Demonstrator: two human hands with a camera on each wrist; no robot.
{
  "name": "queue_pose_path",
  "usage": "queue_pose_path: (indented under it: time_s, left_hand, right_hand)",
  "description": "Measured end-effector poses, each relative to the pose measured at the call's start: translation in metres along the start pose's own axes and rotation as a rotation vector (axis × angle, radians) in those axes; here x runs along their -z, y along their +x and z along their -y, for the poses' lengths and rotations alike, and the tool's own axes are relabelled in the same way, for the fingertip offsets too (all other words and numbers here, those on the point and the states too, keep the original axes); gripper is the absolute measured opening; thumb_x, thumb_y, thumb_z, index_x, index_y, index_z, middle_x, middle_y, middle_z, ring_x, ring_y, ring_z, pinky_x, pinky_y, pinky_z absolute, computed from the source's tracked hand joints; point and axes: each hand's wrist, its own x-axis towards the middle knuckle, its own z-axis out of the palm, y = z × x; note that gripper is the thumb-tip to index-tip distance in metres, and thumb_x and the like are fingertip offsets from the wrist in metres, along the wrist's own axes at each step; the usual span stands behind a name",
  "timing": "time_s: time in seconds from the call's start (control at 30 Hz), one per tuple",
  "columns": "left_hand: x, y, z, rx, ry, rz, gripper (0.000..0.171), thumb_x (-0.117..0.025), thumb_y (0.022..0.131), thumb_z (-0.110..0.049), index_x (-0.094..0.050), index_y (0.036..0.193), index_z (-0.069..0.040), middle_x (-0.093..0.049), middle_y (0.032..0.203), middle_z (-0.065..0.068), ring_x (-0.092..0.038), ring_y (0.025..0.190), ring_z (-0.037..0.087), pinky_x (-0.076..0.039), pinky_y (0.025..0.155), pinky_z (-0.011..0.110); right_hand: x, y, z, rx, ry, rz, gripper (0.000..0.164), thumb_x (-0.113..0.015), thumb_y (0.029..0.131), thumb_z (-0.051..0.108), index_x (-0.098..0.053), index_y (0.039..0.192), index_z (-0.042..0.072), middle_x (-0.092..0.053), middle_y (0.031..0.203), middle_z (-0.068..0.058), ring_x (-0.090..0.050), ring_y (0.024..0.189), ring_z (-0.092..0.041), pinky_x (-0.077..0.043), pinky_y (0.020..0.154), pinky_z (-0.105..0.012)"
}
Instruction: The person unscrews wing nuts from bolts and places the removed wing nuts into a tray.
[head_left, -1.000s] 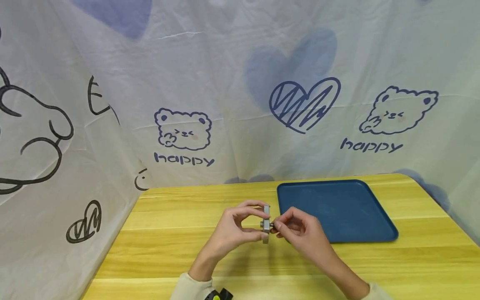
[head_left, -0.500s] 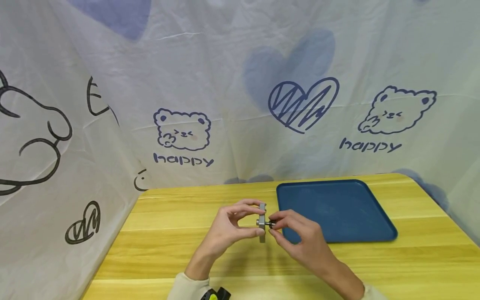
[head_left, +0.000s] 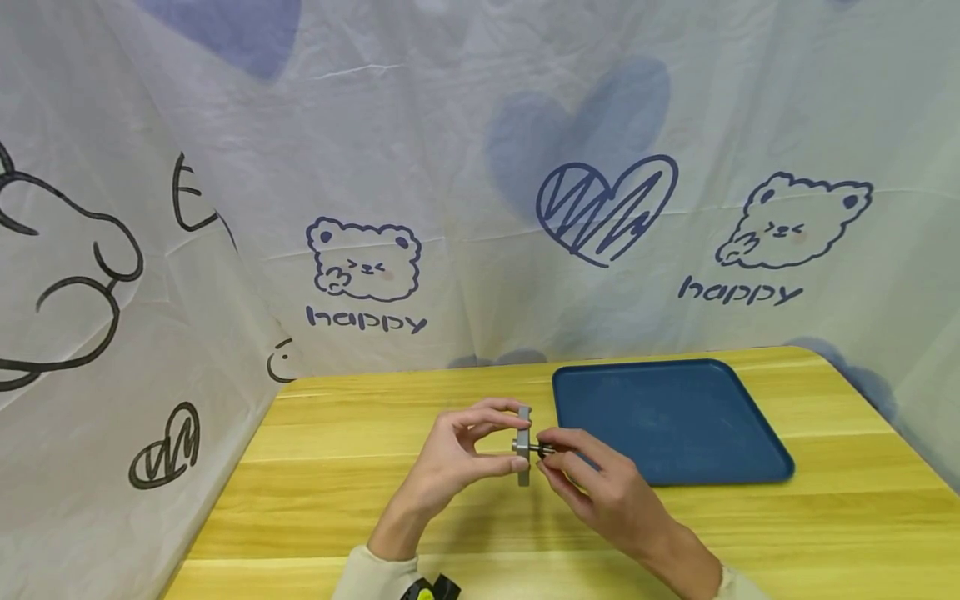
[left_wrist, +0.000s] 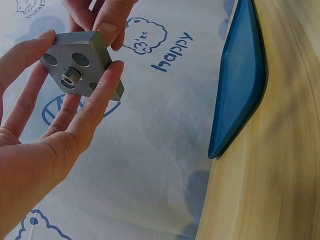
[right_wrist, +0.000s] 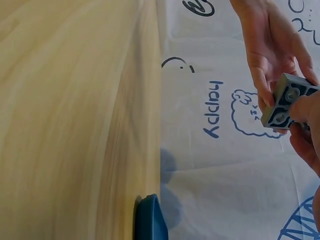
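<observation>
My left hand [head_left: 453, 454] holds a square grey block [head_left: 523, 429] by its edges, upright above the table. Round holes near the corners and a small socket-headed fitting [left_wrist: 70, 76] at the centre show on the block's face in the left wrist view. A thin shaft [head_left: 534, 447] sticks out of the other side, with a dark part at its end. My right hand [head_left: 615, 487] pinches that dark end between thumb and fingers, which partly hide it. Dark recesses mark the block's other face [right_wrist: 285, 102] in the right wrist view.
A blue tray [head_left: 675, 421] lies on the wooden table [head_left: 337, 492], behind and to the right of my hands. A white printed cloth [head_left: 480, 208] hangs behind and at the left of the table.
The block and left hand have shifted slightly left. My right fingers have changed their hold on the dark end, and more of the shaft shows between block and fingers.
</observation>
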Motion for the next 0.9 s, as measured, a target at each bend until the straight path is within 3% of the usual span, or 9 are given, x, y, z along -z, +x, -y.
queue_pose_path:
  time_s: [0.2,0.3,0.37,0.47,0.57,0.67,0.77,0.9]
  left_hand:
    - [-0.002,0.001,-0.001,0.005,0.011,-0.008,0.037,-0.083,0.084,0.001,-0.072,0.119,0.005,-0.057,0.139,0.016,-0.054,0.132,0.033,-0.053,0.103,0.043]
    - [-0.003,0.002,-0.001,0.013,-0.001,-0.006,0.038,-0.083,0.082,0.004,-0.072,0.119,0.006,-0.056,0.140,0.017,-0.053,0.133,0.034,-0.056,0.099,0.047]
    - [-0.004,0.003,0.000,0.020,-0.012,0.001,0.039,-0.083,0.082,0.006,-0.071,0.119,0.007,-0.055,0.141,0.018,-0.052,0.134,0.036,-0.058,0.095,0.049]
    - [-0.006,0.003,0.001,0.025,-0.008,0.006,0.038,-0.082,0.081,0.008,-0.072,0.118,0.007,-0.054,0.141,0.017,-0.052,0.134,0.036,-0.059,0.093,0.048]
    - [-0.008,0.004,0.002,0.023,0.013,0.012,0.037,-0.081,0.081,0.010,-0.072,0.117,0.007,-0.054,0.141,0.016,-0.051,0.134,0.035,-0.060,0.091,0.047]
    - [-0.009,0.004,0.003,0.015,0.050,0.017,0.035,-0.081,0.081,0.010,-0.072,0.115,0.007,-0.055,0.141,0.015,-0.052,0.134,0.034,-0.060,0.091,0.046]
    - [-0.011,0.003,0.004,0.008,0.074,0.025,0.034,-0.081,0.082,0.009,-0.073,0.114,0.007,-0.055,0.141,0.015,-0.052,0.133,0.034,-0.061,0.090,0.044]
    - [-0.012,0.003,0.007,0.001,0.091,0.031,0.033,-0.082,0.081,0.008,-0.074,0.113,0.005,-0.056,0.139,0.015,-0.052,0.131,0.033,-0.061,0.089,0.044]
  right_hand:
    - [0.001,-0.004,-0.006,-0.076,0.080,-0.042,0.023,-0.065,0.103,0.027,-0.068,0.097,0.005,-0.067,0.114,-0.016,-0.071,0.093,-0.026,-0.058,0.081,-0.018]
    - [0.003,-0.006,-0.009,-0.148,0.126,-0.064,0.016,-0.071,0.099,0.021,-0.067,0.101,0.005,-0.068,0.113,-0.015,-0.071,0.094,-0.026,-0.057,0.085,-0.018]
    - [0.005,-0.006,-0.009,-0.250,0.198,-0.058,0.011,-0.073,0.096,0.009,-0.067,0.105,0.005,-0.069,0.113,-0.014,-0.071,0.095,-0.025,-0.058,0.086,-0.021]
    - [0.009,-0.004,-0.007,-0.479,0.345,-0.019,0.018,-0.072,0.095,-0.001,-0.068,0.109,0.007,-0.070,0.112,-0.011,-0.072,0.097,-0.022,-0.061,0.084,-0.027]
    - [0.013,-0.001,-0.005,-0.748,0.501,0.040,0.010,-0.065,0.102,0.007,-0.068,0.111,0.007,-0.070,0.109,-0.011,-0.072,0.096,-0.022,-0.063,0.083,-0.034]
    - [0.016,0.003,-0.006,-0.950,0.635,0.107,0.022,-0.061,0.105,0.020,-0.065,0.115,0.001,-0.070,0.108,-0.016,-0.073,0.095,-0.024,-0.063,0.082,-0.039]
    - [0.017,0.006,-0.007,-1.069,0.748,0.151,0.033,-0.060,0.106,0.024,-0.061,0.119,-0.006,-0.070,0.109,-0.022,-0.073,0.097,-0.031,-0.063,0.083,-0.043]
    - [0.018,0.005,-0.008,-1.158,0.840,0.186,0.039,-0.060,0.106,0.026,-0.059,0.123,-0.010,-0.071,0.110,-0.019,-0.073,0.098,-0.033,-0.063,0.084,-0.044]
